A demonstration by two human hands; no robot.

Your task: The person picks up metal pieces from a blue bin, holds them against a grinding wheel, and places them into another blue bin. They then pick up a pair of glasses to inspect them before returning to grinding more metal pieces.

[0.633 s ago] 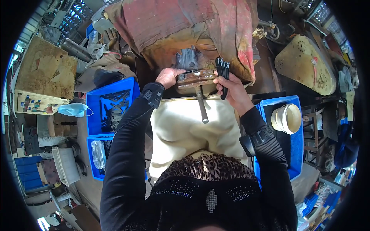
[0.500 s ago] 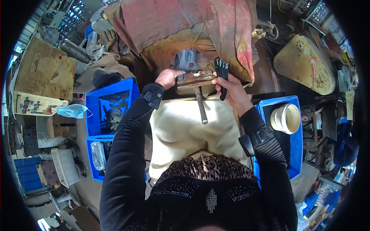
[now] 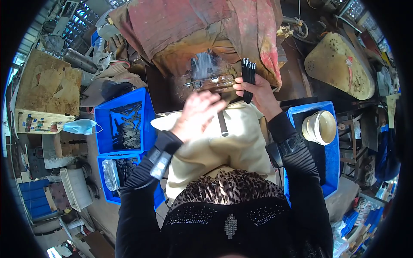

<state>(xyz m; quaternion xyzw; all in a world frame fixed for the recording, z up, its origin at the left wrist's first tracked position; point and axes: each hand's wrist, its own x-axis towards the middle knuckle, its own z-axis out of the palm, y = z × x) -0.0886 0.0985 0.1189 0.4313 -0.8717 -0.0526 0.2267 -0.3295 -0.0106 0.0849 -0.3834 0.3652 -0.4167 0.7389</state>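
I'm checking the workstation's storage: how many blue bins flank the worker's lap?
3: the upper left bin, the lower left bin, partly hidden by the left sleeve, and the right bin, with a white bucket. Others could be hidden.

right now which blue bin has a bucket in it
The right blue bin, holding the pale bucket; the upper left bin and lower left bin hold dark pieces, no bucket.

At far left, a pale-blue face mask (image 3: 80, 127) shows beside a worn control box (image 3: 48, 84) (blotched with brown). Upper right, a yellowish panel (image 3: 337, 66) bears dark spots.
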